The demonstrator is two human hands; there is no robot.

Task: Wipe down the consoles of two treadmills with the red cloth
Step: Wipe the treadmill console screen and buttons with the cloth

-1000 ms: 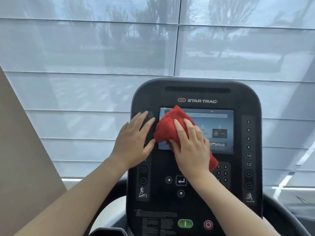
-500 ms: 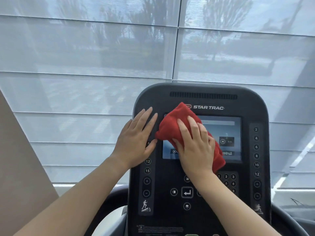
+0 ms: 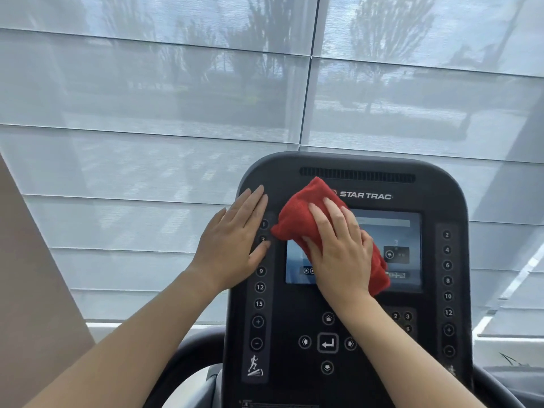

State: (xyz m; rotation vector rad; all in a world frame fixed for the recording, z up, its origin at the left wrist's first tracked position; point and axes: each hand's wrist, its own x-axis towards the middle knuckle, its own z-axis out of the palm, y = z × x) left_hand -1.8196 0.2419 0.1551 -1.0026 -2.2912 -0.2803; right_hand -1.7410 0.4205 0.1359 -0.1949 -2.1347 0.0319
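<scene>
Sliding upward in the head view, the red cloth (image 3: 300, 213) has climbed from the left half of the screen (image 3: 382, 231) to its upper-left corner. Its tip is now above the screen, pressed under the right hand (image 3: 341, 251), whose fingers lie straight and spread rather than gripping. The left hand (image 3: 235, 242) stays left of the screen, fingers released and flat on the console (image 3: 294, 313); I judge the keys right of and below the screen are yet to be wiped.

Console (image 3: 279, 178), 12 o'clock: "STAR TRAC" logo (image 3: 366, 195). 9 o'clock column (image 3: 259, 287): 1, 3, 9, 12, 15. 3 o'clock column (image 3: 447, 272): 2, 4, 6, 8, 10, 12. Keypad (image 3: 401, 316), 4 o'clock: 2, 3, 6.
</scene>
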